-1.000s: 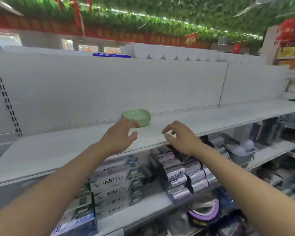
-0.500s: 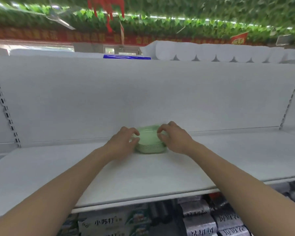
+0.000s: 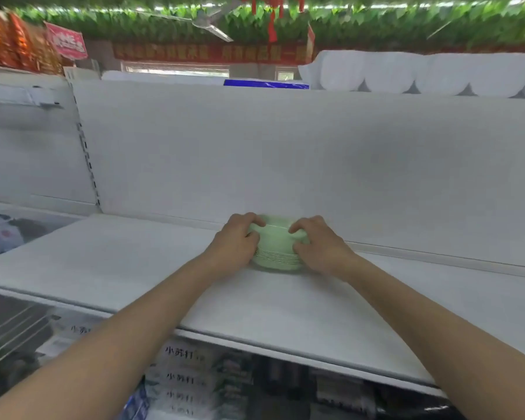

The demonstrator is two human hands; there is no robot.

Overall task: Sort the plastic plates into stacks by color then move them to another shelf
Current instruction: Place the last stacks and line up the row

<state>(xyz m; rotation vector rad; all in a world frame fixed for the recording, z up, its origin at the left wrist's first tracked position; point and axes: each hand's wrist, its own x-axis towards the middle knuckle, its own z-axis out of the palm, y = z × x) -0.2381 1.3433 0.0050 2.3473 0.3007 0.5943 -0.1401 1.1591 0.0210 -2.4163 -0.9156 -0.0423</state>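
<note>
The stack of pale green plates (image 3: 275,251) sits on the white shelf (image 3: 285,304), near its back panel (image 3: 285,153). The left hand (image 3: 234,245) and right hand (image 3: 320,247) grip its sides with curled fingers. Bare shelf lies on both sides.

Green leafy garlands (image 3: 376,22) hang across the ceiling, with a fan (image 3: 206,24) and red banners (image 3: 209,51) beneath them. White rolls (image 3: 422,74) and a blue package (image 3: 265,84) sit atop the back panel. Below, boxes with printed characters (image 3: 185,377) fill the lower shelf.
</note>
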